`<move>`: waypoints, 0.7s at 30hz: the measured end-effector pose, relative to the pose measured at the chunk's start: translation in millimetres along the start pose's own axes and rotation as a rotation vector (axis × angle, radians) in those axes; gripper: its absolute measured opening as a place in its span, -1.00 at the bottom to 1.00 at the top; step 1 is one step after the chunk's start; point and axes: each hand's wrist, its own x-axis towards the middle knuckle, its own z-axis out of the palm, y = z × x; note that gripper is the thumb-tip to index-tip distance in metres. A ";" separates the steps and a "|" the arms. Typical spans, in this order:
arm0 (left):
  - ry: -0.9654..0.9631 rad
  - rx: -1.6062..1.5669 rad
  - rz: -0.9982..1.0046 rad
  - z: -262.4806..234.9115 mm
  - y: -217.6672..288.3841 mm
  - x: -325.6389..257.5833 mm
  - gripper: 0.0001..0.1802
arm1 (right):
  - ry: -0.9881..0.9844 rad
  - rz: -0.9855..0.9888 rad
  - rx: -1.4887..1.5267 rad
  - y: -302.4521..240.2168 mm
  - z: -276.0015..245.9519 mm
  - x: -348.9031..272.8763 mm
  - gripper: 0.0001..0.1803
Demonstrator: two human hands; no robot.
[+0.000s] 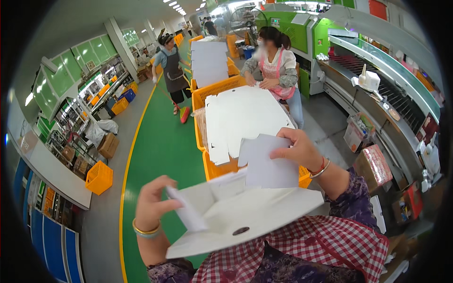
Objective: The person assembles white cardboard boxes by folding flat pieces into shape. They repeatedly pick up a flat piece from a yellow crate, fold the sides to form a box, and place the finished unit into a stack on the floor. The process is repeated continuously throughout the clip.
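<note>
Carton [245, 212], white and half folded, sits in both your hands just above your checked apron [306, 245].

Your left hand [153, 200] is at 9 o'clock of the carton, fingers curled shut on a narrow side flap [186, 210], thumb pressed on top. Your right hand [299, 151] is at 1 o'clock, fingers pinched closed on the upright end flap [266, 162], which stands tilted above the flat panel. That panel has a dark oval hole [240, 230] near its front edge. Beyond the carton, at 12 o'clock, a stack of flat white blanks [240, 118] lies on orange crates [214, 89]. Further off at 12 o'clock, a person in a pink apron [276, 70] handles sheets at the crates; at 11 o'clock another person [171, 66] stands on the green floor [160, 146].
</note>
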 end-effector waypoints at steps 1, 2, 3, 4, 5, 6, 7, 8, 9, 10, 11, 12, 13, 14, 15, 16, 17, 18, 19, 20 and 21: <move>-0.077 0.041 -0.103 14.3 -4.7 1.0 -0.70 | -0.011 -0.013 -0.010 0.4 1.4 -1.9 -0.72; -0.155 0.080 -0.205 27.9 -11.8 4.4 -0.71 | -0.024 -0.026 -0.020 2.5 3.5 -2.4 -0.73; -0.149 0.166 -0.134 44.0 -27.2 6.7 -0.72 | -0.030 -0.069 -0.034 8.9 7.8 -1.9 -0.72; -0.149 0.250 -0.070 57.4 -40.8 5.3 -0.72 | -0.038 -0.106 -0.045 17.2 14.9 -1.8 -0.72; -0.188 0.160 -0.138 64.8 -42.3 5.2 -0.73 | -0.047 -0.144 -0.053 23.7 22.1 -1.3 -0.71; -0.228 0.063 -0.206 71.9 -42.6 8.5 -0.75 | -0.075 -0.131 -0.043 27.3 27.4 -3.2 -0.70; -0.264 -0.042 -0.266 77.8 -46.7 12.9 -0.76 | -0.103 -0.120 -0.042 30.7 31.0 -3.7 -0.69; -0.293 -0.118 -0.324 81.0 -51.0 16.2 -0.78 | -0.133 -0.108 -0.040 33.8 33.2 -4.3 -0.68; -0.323 -0.196 -0.379 84.9 -54.7 19.8 -0.79 | -0.190 -0.099 -0.055 35.2 31.1 -6.6 -0.69; -0.351 -0.275 -0.436 89.2 -60.9 21.1 -0.81 | -0.250 -0.089 -0.066 37.2 29.3 -8.8 -0.69; -0.369 -0.306 -0.404 91.5 -67.0 20.9 -0.82 | -0.311 -0.080 -0.076 38.7 28.5 -13.1 -0.69; -0.390 -0.323 -0.367 90.1 -71.5 23.6 -0.83 | -0.425 -0.100 -0.113 40.5 28.1 -17.8 -0.71; -0.411 -0.342 -0.329 89.7 -76.2 23.2 -0.84 | -0.449 -0.152 -0.197 48.0 28.2 -22.7 -0.71; -0.421 -0.271 -0.317 91.1 -80.7 19.8 -0.85 | -0.473 -0.204 -0.280 56.5 27.0 -28.4 -0.71; -0.426 -0.213 -0.330 92.1 -83.7 16.9 -0.85 | -0.487 -0.259 -0.368 63.4 23.3 -33.4 -0.71; -0.434 -0.156 -0.341 93.5 -86.2 12.6 -0.85 | -0.492 -0.161 -0.372 68.4 15.6 -40.5 -0.73; -0.444 -0.099 -0.349 94.3 -88.9 7.8 -0.85 | -0.423 -0.112 -0.305 73.7 9.9 -48.4 -0.67; -0.423 -0.118 -0.353 92.6 -90.6 3.5 -0.85 | -0.349 -0.070 -0.239 78.1 2.5 -55.9 -0.61; -0.400 -0.144 -0.356 88.3 -98.9 -3.1 -0.85 | -0.278 -0.025 -0.179 85.3 -4.2 -62.3 -0.53; -0.378 -0.169 -0.360 85.6 -106.1 -8.3 -0.85 | -0.301 0.084 -0.110 95.3 -14.9 -66.3 -0.42; -0.369 -0.179 -0.355 85.4 -109.7 -10.7 -0.86 | -0.296 0.150 -0.066 105.6 -23.7 -68.5 -0.42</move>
